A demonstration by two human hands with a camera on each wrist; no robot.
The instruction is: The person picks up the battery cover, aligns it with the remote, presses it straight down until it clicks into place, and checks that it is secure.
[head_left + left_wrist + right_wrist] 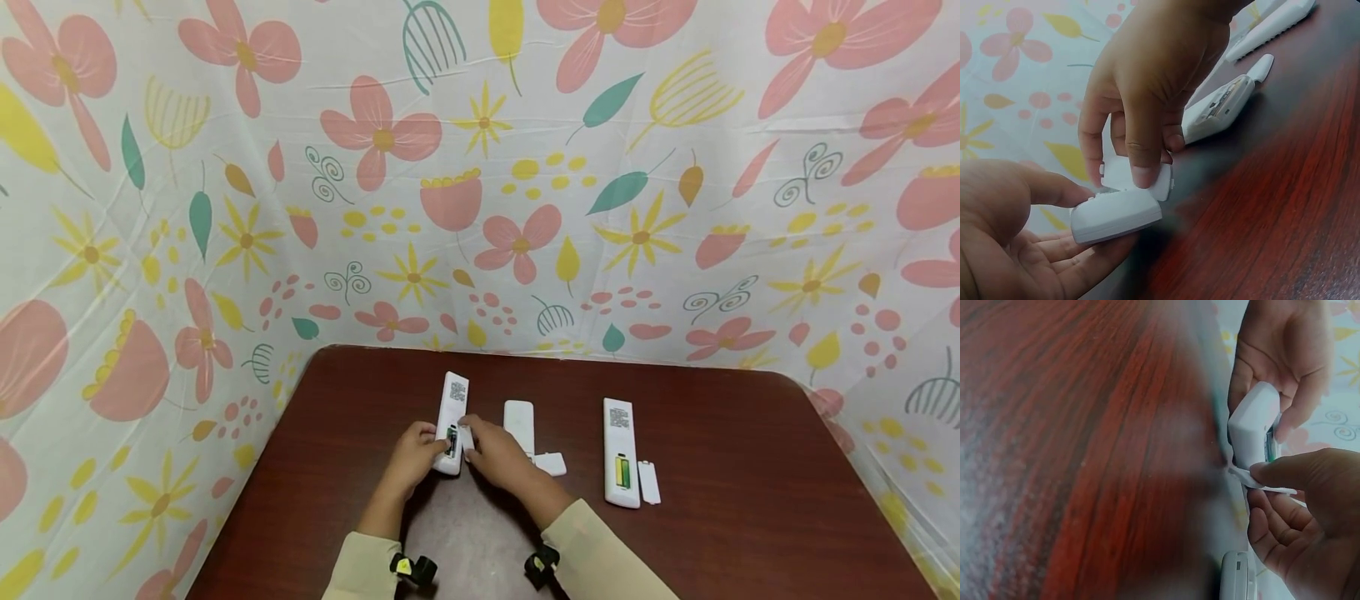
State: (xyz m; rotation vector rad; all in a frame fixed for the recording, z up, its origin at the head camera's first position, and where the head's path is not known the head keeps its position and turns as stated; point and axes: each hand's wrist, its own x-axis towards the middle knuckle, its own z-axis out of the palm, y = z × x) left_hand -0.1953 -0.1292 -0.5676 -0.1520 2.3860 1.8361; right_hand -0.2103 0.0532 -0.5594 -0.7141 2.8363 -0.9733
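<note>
A white remote control is gripped by my left hand, fingers under its side and thumb at the battery compartment. Battery green shows inside that compartment in the right wrist view. Between thumb and fingers, my right hand pinches a small white battery cover. The cover stands off the compartment, close against the remote's edge. In the left wrist view, the remote's white end faces the camera, and the compartment is hidden there.
Right of the hands lies a second white remote, partly behind the right hand, with a loose cover beside it. Farther right, a third remote shows batteries, its cover alongside. A flowered cloth hangs behind the brown table.
</note>
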